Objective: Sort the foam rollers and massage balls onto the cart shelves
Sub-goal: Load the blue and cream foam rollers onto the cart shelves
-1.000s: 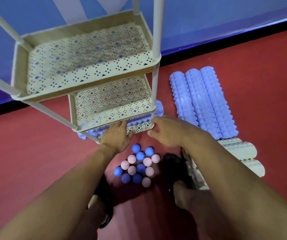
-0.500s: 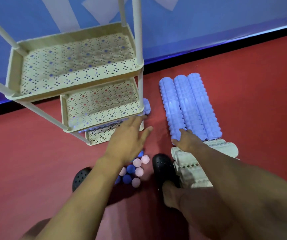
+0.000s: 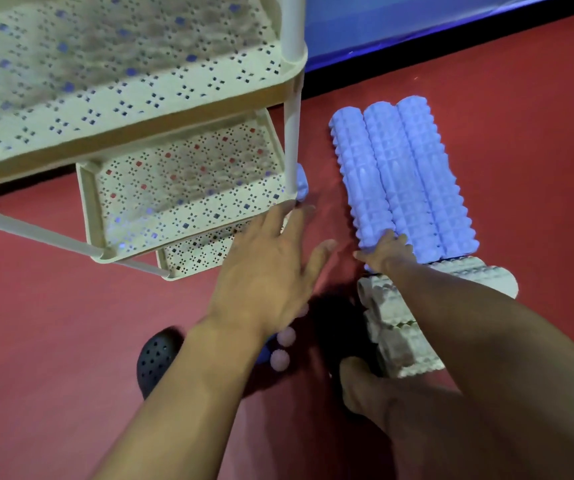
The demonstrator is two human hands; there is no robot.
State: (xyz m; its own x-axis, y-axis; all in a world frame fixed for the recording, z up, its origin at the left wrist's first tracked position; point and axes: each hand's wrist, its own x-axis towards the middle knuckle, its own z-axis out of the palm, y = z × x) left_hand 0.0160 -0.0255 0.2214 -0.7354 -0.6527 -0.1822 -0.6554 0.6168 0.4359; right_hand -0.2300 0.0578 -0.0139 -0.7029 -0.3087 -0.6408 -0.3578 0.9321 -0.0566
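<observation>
Right hand point(image 3: 384, 251) on near end of leftmost purple foam roller point(image 3: 361, 181), fingers curling onto it; full grasp cannot tell. Left hand point(image 3: 268, 268) spread flat, holding nothing, hovering just off lowest cart shelf point(image 3: 195, 252). Three purple rollers side by side on red floor point(image 3: 520, 133); white rollers point(image 3: 399, 334) near them. Pink massage balls point(image 3: 283, 348) mostly hidden under left wrist. One purple roller end point(image 3: 301, 183) shows on lowest shelf; middle shelf point(image 3: 181, 188) bare. Sorting barely begun. No readable writing.

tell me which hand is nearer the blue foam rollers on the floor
Right. The right hand rests on the near end of the blue foam rollers; the left hand is spread open beside the cart, apart from them.
</observation>
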